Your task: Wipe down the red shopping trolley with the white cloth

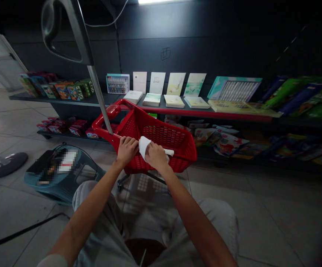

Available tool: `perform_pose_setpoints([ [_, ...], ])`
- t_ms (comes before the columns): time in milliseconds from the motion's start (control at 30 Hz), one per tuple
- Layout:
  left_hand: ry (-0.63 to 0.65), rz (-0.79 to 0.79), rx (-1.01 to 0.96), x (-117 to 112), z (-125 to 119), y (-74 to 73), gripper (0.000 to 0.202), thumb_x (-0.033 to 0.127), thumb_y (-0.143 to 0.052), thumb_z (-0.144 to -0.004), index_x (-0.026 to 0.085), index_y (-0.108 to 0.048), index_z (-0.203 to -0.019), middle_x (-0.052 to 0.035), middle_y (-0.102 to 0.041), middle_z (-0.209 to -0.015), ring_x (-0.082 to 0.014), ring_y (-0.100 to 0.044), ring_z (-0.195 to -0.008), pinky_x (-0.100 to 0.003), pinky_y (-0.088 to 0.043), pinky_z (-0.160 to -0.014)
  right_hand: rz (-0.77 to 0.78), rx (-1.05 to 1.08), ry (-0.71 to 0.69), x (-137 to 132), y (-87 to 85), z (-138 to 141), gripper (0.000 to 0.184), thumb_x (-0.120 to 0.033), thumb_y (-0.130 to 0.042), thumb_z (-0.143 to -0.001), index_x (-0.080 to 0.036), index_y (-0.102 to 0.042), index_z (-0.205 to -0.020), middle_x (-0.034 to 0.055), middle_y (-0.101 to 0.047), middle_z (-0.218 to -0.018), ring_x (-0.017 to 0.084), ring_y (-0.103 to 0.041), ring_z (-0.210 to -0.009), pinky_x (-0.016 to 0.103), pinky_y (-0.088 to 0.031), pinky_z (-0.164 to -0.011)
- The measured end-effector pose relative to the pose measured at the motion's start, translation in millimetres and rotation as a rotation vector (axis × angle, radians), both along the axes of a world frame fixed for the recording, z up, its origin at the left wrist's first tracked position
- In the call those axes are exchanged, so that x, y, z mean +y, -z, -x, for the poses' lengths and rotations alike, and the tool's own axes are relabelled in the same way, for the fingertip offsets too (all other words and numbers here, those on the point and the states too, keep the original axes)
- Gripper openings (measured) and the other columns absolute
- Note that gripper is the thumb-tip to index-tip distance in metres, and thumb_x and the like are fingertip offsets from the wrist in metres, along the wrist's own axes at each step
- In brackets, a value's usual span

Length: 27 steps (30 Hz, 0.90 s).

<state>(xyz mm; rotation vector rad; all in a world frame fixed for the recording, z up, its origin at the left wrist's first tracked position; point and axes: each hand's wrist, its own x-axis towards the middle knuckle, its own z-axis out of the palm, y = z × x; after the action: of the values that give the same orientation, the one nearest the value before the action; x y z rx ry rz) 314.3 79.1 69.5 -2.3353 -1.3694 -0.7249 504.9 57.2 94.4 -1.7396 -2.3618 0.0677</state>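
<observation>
A red plastic shopping basket on wheels [161, 133] stands on the floor in front of my knees. My left hand [126, 148] is curled over its near rim, fingers closed on the edge. My right hand [157, 155] is closed on a white cloth [144, 144] and presses it against the same rim, just right of my left hand. A grey metal handle pole [98, 92] rises from the basket's left side to a dark grip at the top left.
A dark shelf [233, 113] behind the basket carries books, notebooks and pen sets, with packets on the lower level. A teal stool [58, 172] with items lies on the floor at left, near a fan base [6, 165] and a black cable.
</observation>
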Motion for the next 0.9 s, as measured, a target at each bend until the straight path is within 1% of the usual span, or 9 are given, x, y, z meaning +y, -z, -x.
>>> perform_pose_setpoints([
  [67,0.014,-0.006,0.004,2.5,5.1,-0.8,0.021,0.036,-0.054,-0.101,0.026,-0.072,-0.105,-0.0077,-0.074,-0.102,-0.0273,-0.059,-0.106,-0.049,-0.035,-0.107,-0.021,0.01,0.031,-5.4,8.1,3.0,0.038,-0.026,-0.045,-0.101,-0.008,-0.065,-0.128,0.0206,-0.068,-0.125,0.029,-0.062,-0.113,0.037,-0.042,-0.102],
  [167,0.031,0.002,-0.014,5.4,12.8,-2.0,0.021,0.037,-0.054,-0.101,0.026,-0.072,-0.106,-0.0072,-0.074,-0.104,-0.0263,-0.06,-0.107,-0.049,-0.035,-0.109,0.018,-0.044,0.069,-11.3,18.4,-11.4,0.038,-0.023,-0.046,-0.099,-0.006,-0.071,-0.122,0.0225,-0.071,-0.118,0.029,-0.065,-0.109,0.035,-0.044,-0.099],
  [300,0.029,0.011,-0.041,7.1,18.8,-3.9,0.027,0.036,-0.046,-0.104,0.026,-0.072,-0.102,-0.0068,-0.074,-0.104,-0.025,-0.06,-0.107,-0.049,-0.035,-0.111,0.053,-0.143,0.095,-19.7,25.2,-55.0,0.036,-0.023,-0.049,-0.096,-0.005,-0.075,-0.115,0.0232,-0.072,-0.116,0.029,-0.067,-0.109,0.034,-0.045,-0.099],
  [433,0.009,-0.005,-0.074,5.6,20.0,-4.3,0.031,0.035,-0.043,-0.105,0.026,-0.071,-0.098,-0.0072,-0.074,-0.102,-0.0262,-0.06,-0.115,-0.051,-0.035,-0.115,0.145,-0.177,0.193,-33.1,28.1,-100.0,0.039,-0.026,-0.047,-0.098,-0.006,-0.076,-0.115,0.0231,-0.074,-0.115,0.028,-0.071,-0.107,0.032,-0.047,-0.093],
  [533,-0.008,-0.019,-0.123,0.4,17.4,-1.5,0.027,0.033,-0.044,-0.103,0.026,-0.07,-0.102,-0.0065,-0.074,-0.113,-0.0266,-0.058,-0.126,-0.055,-0.027,-0.125,0.176,-0.18,0.245,-41.5,29.2,-116.8,0.039,-0.026,-0.047,-0.098,-0.007,-0.076,-0.116,0.0232,-0.074,-0.115,0.028,-0.071,-0.108,0.031,-0.047,-0.092],
  [633,-0.055,-0.054,-0.2,-8.4,9.5,5.7,0.024,0.032,-0.045,-0.103,0.025,-0.067,-0.108,-0.0064,-0.068,-0.134,-0.0285,-0.046,-0.145,-0.059,-0.015,-0.131,0.175,-0.179,0.256,-47.1,30.9,-116.9,0.038,-0.028,-0.047,-0.098,-0.009,-0.078,-0.111,0.0224,-0.076,-0.113,0.028,-0.072,-0.105,0.031,-0.046,-0.09],
  [733,-0.116,-0.074,-0.278,-15.6,-3.0,16.4,0.023,0.034,-0.048,-0.101,0.022,-0.062,-0.115,-0.0097,-0.056,-0.15,-0.0327,-0.028,-0.157,-0.064,-0.012,-0.132,0.15,-0.169,0.257,-53.6,33.4,-107.3,0.039,-0.03,-0.046,-0.098,-0.009,-0.079,-0.103,0.0222,-0.077,-0.108,0.029,-0.073,-0.101,0.033,-0.047,-0.088],
  [800,-0.148,-0.065,-0.317,-16.6,-10.7,23.2,0.024,0.037,-0.05,-0.101,0.02,-0.059,-0.115,-0.013,-0.055,-0.148,-0.0353,-0.025,-0.158,-0.068,-0.01,-0.131,0.123,-0.15,0.255,-59.5,34.3,-97.6,0.039,-0.029,-0.047,-0.097,-0.009,-0.079,-0.101,0.023,-0.077,-0.104,0.029,-0.073,-0.1,0.034,-0.047,-0.089],
  [900,-0.186,-0.055,-0.352,-14.1,-15.1,29.4,0.022,0.039,-0.048,-0.102,0.019,-0.057,-0.107,-0.0154,-0.06,-0.137,-0.0361,-0.031,-0.154,-0.072,-0.007,-0.129,0.096,-0.116,0.206,-67.8,31.9,-78.0,0.036,-0.025,-0.049,-0.095,-0.008,-0.08,-0.104,0.0243,-0.076,-0.104,0.03,-0.072,-0.106,0.034,-0.047,-0.095],
])
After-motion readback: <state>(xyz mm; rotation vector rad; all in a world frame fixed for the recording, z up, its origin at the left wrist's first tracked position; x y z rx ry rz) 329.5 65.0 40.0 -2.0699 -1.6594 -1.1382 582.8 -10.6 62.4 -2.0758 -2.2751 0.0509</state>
